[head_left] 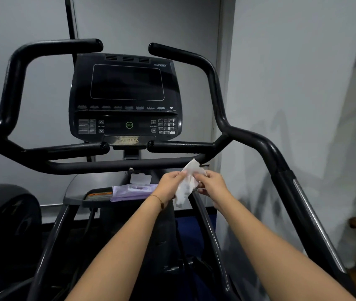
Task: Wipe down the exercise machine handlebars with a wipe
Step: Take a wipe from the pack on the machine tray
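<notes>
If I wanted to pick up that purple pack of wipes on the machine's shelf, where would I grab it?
Probably across its purple body, at the near end. The wipes pack lies flat on the tray with its lid flipped up at the far side and the crossbar above, so come from the front, low, thumb on top.

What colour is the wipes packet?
The wipes packet is pale purple, shown in head view.

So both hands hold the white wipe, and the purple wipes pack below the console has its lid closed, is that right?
Not quite: the head view shows the purple wipes pack with its lid open. The left hand and right hand hold the white wipe.
</notes>
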The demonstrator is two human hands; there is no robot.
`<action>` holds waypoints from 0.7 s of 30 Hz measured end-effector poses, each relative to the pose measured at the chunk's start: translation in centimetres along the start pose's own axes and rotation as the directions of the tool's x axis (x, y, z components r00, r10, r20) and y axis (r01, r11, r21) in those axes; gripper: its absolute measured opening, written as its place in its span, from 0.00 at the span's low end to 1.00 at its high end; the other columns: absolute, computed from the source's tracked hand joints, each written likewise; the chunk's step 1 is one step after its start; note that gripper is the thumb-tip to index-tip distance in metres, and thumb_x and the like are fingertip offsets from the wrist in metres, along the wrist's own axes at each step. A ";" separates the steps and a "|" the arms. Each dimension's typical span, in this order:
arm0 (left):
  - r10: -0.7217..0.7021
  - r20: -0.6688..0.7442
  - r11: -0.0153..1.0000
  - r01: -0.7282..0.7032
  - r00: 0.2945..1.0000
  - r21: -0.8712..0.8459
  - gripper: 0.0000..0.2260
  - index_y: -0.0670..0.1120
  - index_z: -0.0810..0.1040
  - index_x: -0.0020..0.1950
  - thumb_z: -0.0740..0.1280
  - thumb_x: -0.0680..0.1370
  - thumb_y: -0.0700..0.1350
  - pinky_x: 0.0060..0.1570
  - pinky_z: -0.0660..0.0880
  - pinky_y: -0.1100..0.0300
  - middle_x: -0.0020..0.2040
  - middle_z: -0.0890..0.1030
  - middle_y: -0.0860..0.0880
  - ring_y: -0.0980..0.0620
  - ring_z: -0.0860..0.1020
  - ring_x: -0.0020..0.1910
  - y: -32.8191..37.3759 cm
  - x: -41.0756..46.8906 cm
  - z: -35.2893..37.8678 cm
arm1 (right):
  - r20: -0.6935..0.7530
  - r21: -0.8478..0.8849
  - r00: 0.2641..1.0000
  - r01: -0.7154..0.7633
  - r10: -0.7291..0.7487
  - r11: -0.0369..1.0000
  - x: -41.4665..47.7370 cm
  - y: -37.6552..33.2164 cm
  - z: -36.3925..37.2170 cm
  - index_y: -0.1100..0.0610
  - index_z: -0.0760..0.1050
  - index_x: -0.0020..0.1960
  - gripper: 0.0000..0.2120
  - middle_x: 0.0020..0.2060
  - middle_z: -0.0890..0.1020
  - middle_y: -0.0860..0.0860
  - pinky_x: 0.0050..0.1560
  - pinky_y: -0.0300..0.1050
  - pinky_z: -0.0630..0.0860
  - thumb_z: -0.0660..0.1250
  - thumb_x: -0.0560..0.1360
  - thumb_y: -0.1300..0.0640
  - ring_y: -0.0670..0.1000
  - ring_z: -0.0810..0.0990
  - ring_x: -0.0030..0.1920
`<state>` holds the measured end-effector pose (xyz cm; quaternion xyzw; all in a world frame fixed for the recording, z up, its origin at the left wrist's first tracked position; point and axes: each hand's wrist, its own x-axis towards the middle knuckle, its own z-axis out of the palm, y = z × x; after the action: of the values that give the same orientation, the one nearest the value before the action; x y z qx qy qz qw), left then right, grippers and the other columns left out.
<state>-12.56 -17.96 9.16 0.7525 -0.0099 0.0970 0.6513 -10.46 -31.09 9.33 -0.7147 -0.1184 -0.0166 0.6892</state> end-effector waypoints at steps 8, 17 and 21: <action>0.029 -0.172 0.995 -0.045 0.985 -0.089 0.06 0.44 0.78 0.42 0.64 0.78 0.40 0.36 0.72 0.61 0.38 0.78 0.48 0.53 0.75 0.36 1.6 0.0 -1.4 | 0.010 0.236 0.997 -0.074 0.074 0.969 0.2 -2.1 0.7 0.56 0.66 0.61 0.16 0.51 0.78 0.56 0.41 0.42 0.78 0.66 0.75 0.60 0.50 0.80 0.40; 0.059 -0.209 0.985 -0.091 0.976 -0.145 0.01 0.45 0.78 0.46 0.67 0.76 0.39 0.43 0.78 0.57 0.41 0.79 0.47 0.50 0.77 0.40 2.6 1.5 -2.2 | 0.140 -0.408 0.920 0.391 -0.367 0.825 0.8 -2.3 3.3 0.54 0.73 0.65 0.18 0.55 0.76 0.54 0.50 0.37 0.70 0.65 0.75 0.61 0.49 0.75 0.55; 0.144 0.035 0.985 -0.140 0.989 -0.100 0.14 0.40 0.76 0.61 0.67 0.76 0.35 0.37 0.77 0.72 0.44 0.79 0.48 0.56 0.78 0.41 3.4 1.7 -3.4 | 0.101 -0.428 0.912 0.400 -0.397 0.811 2.0 -3.0 2.4 0.57 0.78 0.59 0.13 0.51 0.80 0.53 0.46 0.32 0.69 0.66 0.75 0.62 0.46 0.76 0.50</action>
<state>-11.79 -14.98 13.19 0.7192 -0.0818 0.1269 0.6782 -9.42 -28.37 12.53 -0.8107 -0.2608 -0.1843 0.4907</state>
